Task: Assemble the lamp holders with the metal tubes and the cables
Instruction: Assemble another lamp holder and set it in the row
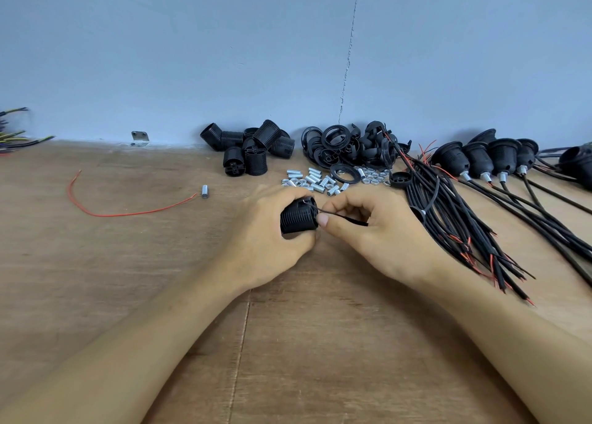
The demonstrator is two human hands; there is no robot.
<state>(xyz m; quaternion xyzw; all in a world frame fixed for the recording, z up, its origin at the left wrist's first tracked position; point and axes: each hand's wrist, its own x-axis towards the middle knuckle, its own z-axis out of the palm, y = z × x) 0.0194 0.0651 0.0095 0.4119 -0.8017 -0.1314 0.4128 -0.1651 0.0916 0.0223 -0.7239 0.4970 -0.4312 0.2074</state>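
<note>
Head view: your left hand (pixel 266 231) is curled round a black ribbed plastic lamp holder (pixel 296 220), gripping it on its side just above the brown wooden table (pixel 128 279), mid-frame. Your right hand (pixel 368 231) pinches a thin black cable (pixel 346 217) btwn thumb & forefinger, other fingers curled, w/ the cable's tip right at the holder's end face. Looks like the threading step: cable going into the holder. Can't tell how far in it is, as your fingers hide the entry.

Behind your hands:
- heap of short silver threaded metal tubes (pixel 315 182)
- pile of spare black holders (pixel 253 150), near the wall
- tied bundle of black cables w/ red cores (pixel 448 212), to the right
- row of finished holders w/ tubes & leads (pixel 480 161), far right

Next, prob: keep the holder steady, feed the cable straight w/o kinking, then reach fwd for one tube. They're small & round, so pick it cleanly or they'll roll
</note>
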